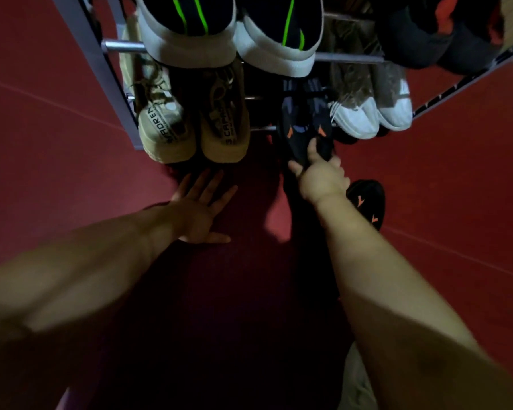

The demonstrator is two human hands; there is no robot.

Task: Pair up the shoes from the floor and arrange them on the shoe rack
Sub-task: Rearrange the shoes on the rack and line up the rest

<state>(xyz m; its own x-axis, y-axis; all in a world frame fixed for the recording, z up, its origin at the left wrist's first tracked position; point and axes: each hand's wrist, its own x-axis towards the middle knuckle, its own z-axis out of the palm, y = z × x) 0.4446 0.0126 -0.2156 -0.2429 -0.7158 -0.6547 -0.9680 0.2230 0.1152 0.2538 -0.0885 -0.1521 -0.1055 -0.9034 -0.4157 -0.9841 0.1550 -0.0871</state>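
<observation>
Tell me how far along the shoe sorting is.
Done: the green-striped pair, tan pair and white pair sit on the rack. In hand: the right hand grips a black-and-orange shoe at the lower tier; the left hand rests flat on the floor. Left: its matching shoe lies on the floor beside the right wrist.

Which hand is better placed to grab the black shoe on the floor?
Likely right: the floor shoe lies beside the right hand, which must release its held shoe. Left hand is farther, flat on the floor.
</observation>
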